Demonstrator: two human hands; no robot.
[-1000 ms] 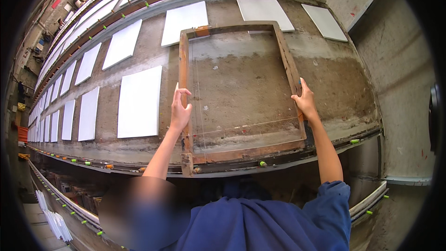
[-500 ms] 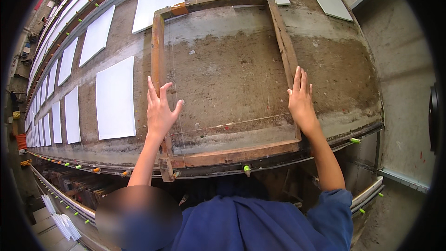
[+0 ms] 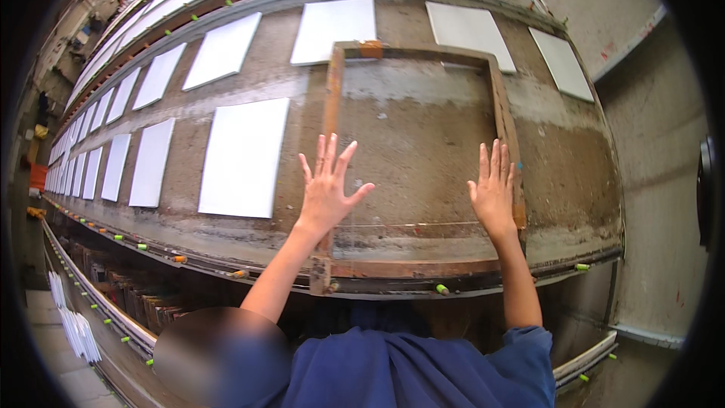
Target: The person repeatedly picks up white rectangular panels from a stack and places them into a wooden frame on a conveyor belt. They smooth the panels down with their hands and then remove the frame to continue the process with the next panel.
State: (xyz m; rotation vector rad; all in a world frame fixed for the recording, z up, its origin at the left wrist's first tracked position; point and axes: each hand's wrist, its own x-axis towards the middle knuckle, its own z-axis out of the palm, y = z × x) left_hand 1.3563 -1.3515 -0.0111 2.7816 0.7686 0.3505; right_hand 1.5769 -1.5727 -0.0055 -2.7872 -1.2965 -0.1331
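Note:
A wooden frame (image 3: 423, 267), rectangular and stained brown, lies on a long worn table (image 3: 566, 181); thin lines cross its inside. Above its left rail is my left hand (image 3: 326, 195), fingers spread wide and thumb pointing inward. My right hand (image 3: 495, 193) is at the right rail, palm down with straight fingers and the thumb a little apart. Neither hand grips anything. Whether the palms touch the wood cannot be made out. Beside the frame on the left lies a white rectangular panel (image 3: 243, 159).
More white panels lie in two rows along the table, one (image 3: 334, 30) against the frame's far left corner and another (image 3: 472, 36) at its far right. Green and orange pegs (image 3: 442, 289) line the near rail. A grey wall (image 3: 657, 181) stands at the right.
The view has shifted, so frame and panels appear farther right and lower. My left fingers have spread wider. My right hand has moved from the right rail's outer side inward over it.

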